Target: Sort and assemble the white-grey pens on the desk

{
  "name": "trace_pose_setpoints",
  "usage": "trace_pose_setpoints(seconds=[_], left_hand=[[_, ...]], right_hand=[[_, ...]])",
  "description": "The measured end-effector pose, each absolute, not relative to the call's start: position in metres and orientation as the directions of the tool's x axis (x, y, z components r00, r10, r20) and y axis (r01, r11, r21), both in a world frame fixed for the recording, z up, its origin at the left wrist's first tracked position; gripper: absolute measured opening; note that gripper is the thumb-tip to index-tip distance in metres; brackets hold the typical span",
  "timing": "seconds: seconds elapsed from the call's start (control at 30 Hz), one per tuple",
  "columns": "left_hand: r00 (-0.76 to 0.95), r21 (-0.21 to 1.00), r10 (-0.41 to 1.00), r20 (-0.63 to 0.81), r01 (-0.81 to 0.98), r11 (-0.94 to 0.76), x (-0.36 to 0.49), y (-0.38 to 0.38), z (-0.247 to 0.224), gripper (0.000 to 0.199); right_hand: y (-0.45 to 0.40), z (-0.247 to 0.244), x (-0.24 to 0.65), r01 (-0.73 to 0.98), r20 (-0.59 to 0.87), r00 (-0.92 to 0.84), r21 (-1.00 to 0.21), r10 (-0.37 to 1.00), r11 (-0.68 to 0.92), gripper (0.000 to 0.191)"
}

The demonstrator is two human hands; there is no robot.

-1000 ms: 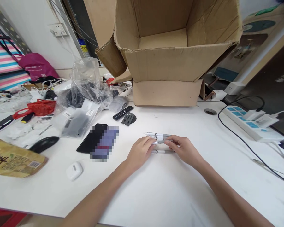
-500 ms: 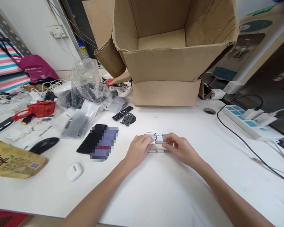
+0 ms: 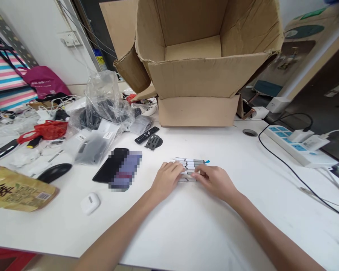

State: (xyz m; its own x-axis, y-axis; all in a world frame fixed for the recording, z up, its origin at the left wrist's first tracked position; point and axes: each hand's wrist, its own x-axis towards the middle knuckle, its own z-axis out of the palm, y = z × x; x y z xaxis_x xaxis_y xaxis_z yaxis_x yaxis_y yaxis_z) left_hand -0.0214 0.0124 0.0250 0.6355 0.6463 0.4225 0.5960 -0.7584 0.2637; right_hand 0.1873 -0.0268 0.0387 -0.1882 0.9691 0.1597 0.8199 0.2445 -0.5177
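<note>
Several white pens (image 3: 188, 162) with grey grips lie side by side on the white table, and a blue tip shows at the right end. My left hand (image 3: 166, 177) is closed over the left ends of the pens, its fingers bent. From the right, my right hand (image 3: 216, 181) pinches the grey end of a pen (image 3: 188, 173) just nearer me than the row. Another pen (image 3: 187, 180) lies between the hands, closer to me, its ends partly covered by the fingers.
An open cardboard box (image 3: 196, 111) stands behind the hands. To the left are a phone (image 3: 113, 165), a remote control (image 3: 147, 135), a white earbud case (image 3: 90, 203), a yellow pouch (image 3: 19, 190) and plastic bags (image 3: 94, 146). A power strip (image 3: 299, 148) with cables sits right.
My right hand has come slightly toward me, uncovering the grey grips and blue tip of the farther pens. The pen between my hands has shifted nearer me. My left hand stays about where it was.
</note>
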Motion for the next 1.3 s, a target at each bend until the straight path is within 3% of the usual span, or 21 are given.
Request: trace_pose_setpoints(seconds=[0.07, 0.2, 0.37, 0.5, 0.67, 0.8, 1.1, 1.3], left_hand=[[0.636, 0.258, 0.646, 0.422, 0.599, -0.758, -0.021, 0.012, 0.025, 0.019], [0.644, 0.253, 0.637, 0.424, 0.591, -0.766, -0.020, 0.011, 0.024, 0.019], [0.609, 0.272, 0.653, 0.451, 0.603, -0.750, -0.020, 0.011, 0.025, 0.017], [0.613, 0.271, 0.655, 0.442, 0.605, -0.749, -0.022, 0.012, 0.026, 0.015], [0.614, 0.259, 0.661, 0.432, 0.618, -0.743, -0.022, 0.013, 0.024, 0.012], [0.582, 0.258, 0.687, 0.435, 0.650, -0.715, -0.021, 0.013, 0.020, 0.011], [0.592, 0.158, 0.599, 0.539, 0.628, -0.762, -0.025, 0.011, 0.026, 0.016], [0.543, 0.258, 0.674, 0.501, 0.650, -0.715, -0.019, 0.008, 0.024, 0.017]], right_hand=[[-0.027, 0.038, 0.187, 0.807, 0.197, -0.201, -0.521, 0.960, 0.276, 0.025], [-0.027, 0.038, 0.188, 0.816, 0.237, -0.223, -0.485, 0.946, 0.314, 0.041], [-0.028, 0.038, 0.188, 0.790, 0.245, -0.264, -0.499, 0.933, 0.355, 0.018], [-0.030, 0.038, 0.186, 0.803, 0.253, -0.284, -0.464, 0.925, 0.373, 0.032], [-0.030, 0.040, 0.184, 0.774, 0.266, -0.262, -0.516, 0.928, 0.367, 0.017], [-0.031, 0.039, 0.179, 0.778, 0.261, -0.229, -0.530, 0.938, 0.338, 0.018], [-0.034, 0.039, 0.173, 0.660, 0.194, -0.182, -0.703, 0.964, 0.266, 0.037], [-0.032, 0.044, 0.180, 0.520, 0.098, -0.082, -0.844, 0.992, 0.127, 0.049]])
